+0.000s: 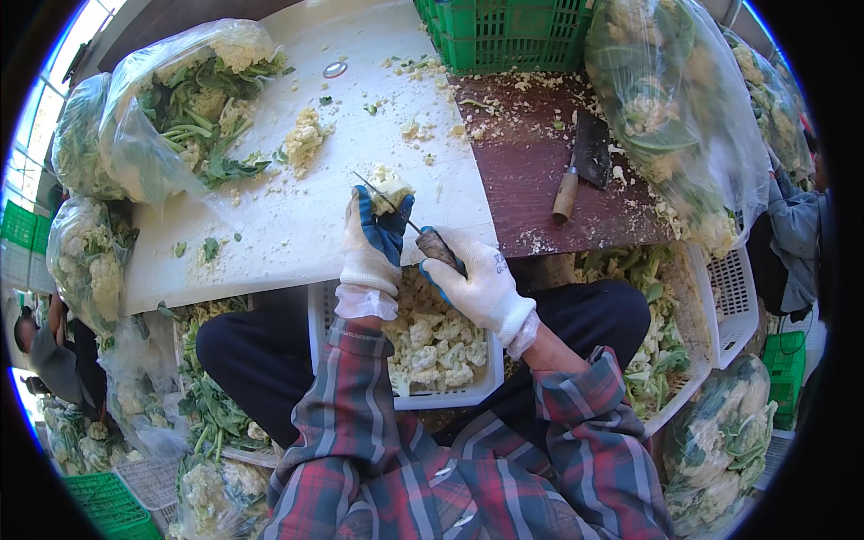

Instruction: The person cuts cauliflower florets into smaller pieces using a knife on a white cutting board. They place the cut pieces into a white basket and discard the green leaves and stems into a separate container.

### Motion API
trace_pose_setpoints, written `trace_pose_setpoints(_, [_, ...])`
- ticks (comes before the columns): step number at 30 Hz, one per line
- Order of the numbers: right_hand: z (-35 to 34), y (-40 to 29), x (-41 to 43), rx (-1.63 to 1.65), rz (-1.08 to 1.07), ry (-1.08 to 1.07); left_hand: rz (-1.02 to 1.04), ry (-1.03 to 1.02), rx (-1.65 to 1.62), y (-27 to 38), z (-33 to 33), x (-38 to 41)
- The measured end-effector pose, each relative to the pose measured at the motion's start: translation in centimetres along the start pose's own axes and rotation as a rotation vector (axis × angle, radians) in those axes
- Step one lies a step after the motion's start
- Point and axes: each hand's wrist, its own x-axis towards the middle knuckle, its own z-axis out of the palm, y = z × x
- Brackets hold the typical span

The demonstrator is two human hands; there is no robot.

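Observation:
My left hand (pixel 374 236), in a white knit glove with blue coating, holds a cauliflower piece (pixel 389 183) above the white tabletop sheet (pixel 297 229). A knife (pixel 437 247) is gripped by its dark, worn handle in my right hand (pixel 472 277), gloved alike. Its thin blade crosses in front of the cauliflower piece; whether it touches cannot be told. Below both hands, between the knees, a white plastic crate (pixel 449 399) holds many cut cauliflower florets (pixel 435 351). Another cauliflower piece (pixel 306 142) lies on the sheet, left of the held one.
A cleaver (pixel 589 152) lies on the dark red board (pixel 520 202). Behind stands a green crate (pixel 509 37). Bags of cauliflower (pixel 196 101) flank the table. Leaf trimmings (pixel 219 412) fill containers beside both knees. People (pixel 57 364) are at both far sides.

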Motion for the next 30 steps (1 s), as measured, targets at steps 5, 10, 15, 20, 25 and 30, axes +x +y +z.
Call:
trace_pose_setpoints(5, [1.2, 0.3, 0.2, 0.076, 0.118, -0.004, 0.158, 0.314, 0.514, 0.4, -0.3, -0.1])
trace_pose_setpoints(10, [2.0, 2.0, -0.1, -0.070, 0.281, -0.053, 0.257, 0.269, 1.039, 0.2, -2.1, -0.3])
trace_pose_setpoints(15, [2.1, 0.5, -0.6, 0.212, 0.431, 0.083, 0.273, 0.317, 1.146, 0.4, -2.6, -0.5])
trace_pose_setpoints(20, [3.1, 1.6, -1.3, 0.098, 0.406, 0.042, 0.365, 0.298, 1.164, -0.1, -3.7, 0.0])
trace_pose_setpoints(25, [3.8, 2.7, -1.2, 0.081, 0.375, 0.015, 0.403, 0.302, 1.131, -0.3, -3.7, -0.2])
trace_pose_setpoints(30, [5.7, 4.1, -1.6, 0.194, 0.354, 0.051, 0.551, 0.234, 1.256, -0.6, -5.1, 0.3])
